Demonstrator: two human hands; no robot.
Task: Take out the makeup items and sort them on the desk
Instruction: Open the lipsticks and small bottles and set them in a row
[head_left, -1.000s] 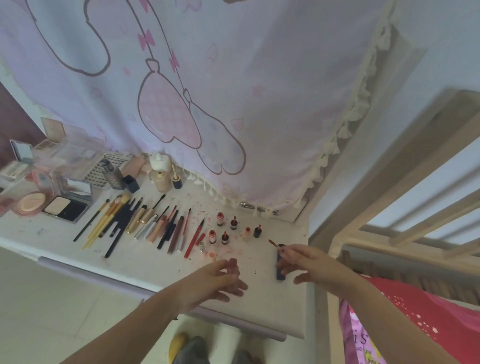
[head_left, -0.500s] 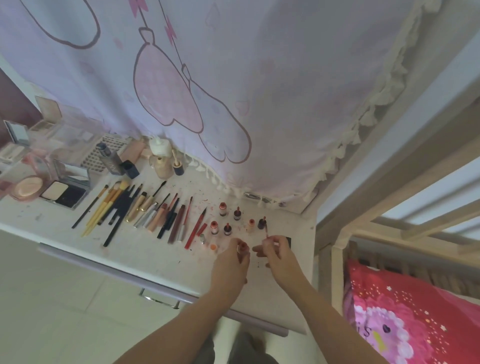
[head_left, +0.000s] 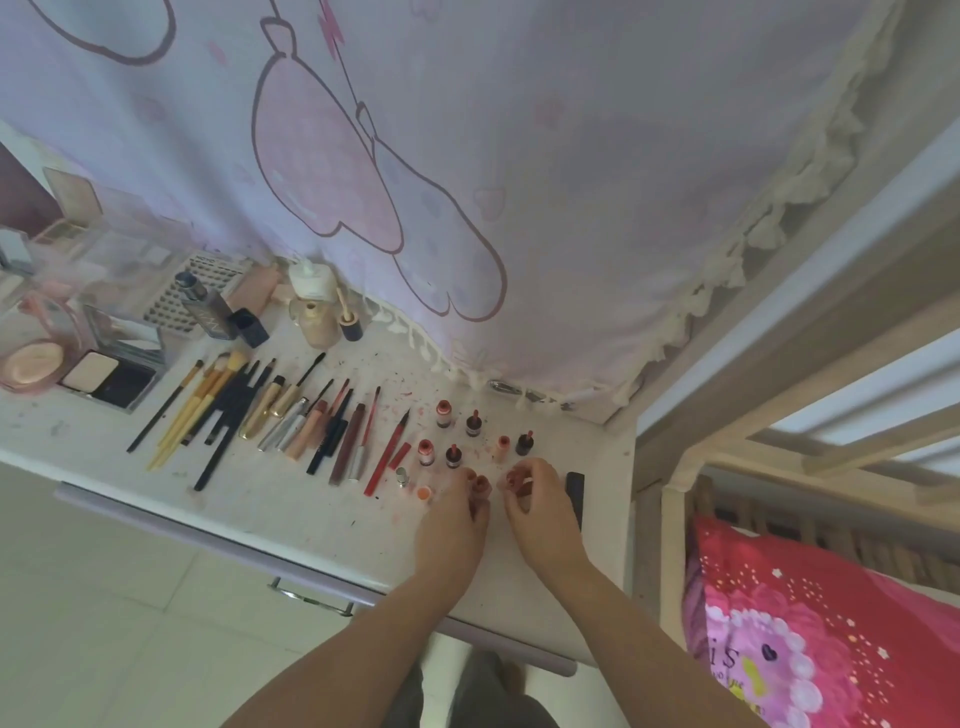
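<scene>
On the white desk (head_left: 291, 499) lie a row of brushes and pencils (head_left: 223, 410) and lip tubes (head_left: 332, 431), then several small red and peach bottles (head_left: 472, 423) standing to their right. My left hand (head_left: 457, 514) pinches a small red bottle (head_left: 481, 484) at the desk's front right. Close beside it, my right hand (head_left: 535, 499) grips another small dark red item (head_left: 515, 479); whether it is a bottle or a cap I cannot tell. A black cap or tube (head_left: 574, 491) lies just right of my right hand.
Powder compacts (head_left: 98, 376) and clear cases sit at the far left, with foundation bottles (head_left: 317, 317) behind the brushes. A pink printed curtain (head_left: 415, 182) hangs over the desk's back. A wooden bed frame (head_left: 779, 415) and red bedding (head_left: 831, 639) are at the right.
My two hands moved together and slightly forward on the desk. The thin applicator wand my right hand held up earlier no longer sticks out; both hands now close around small red items.
</scene>
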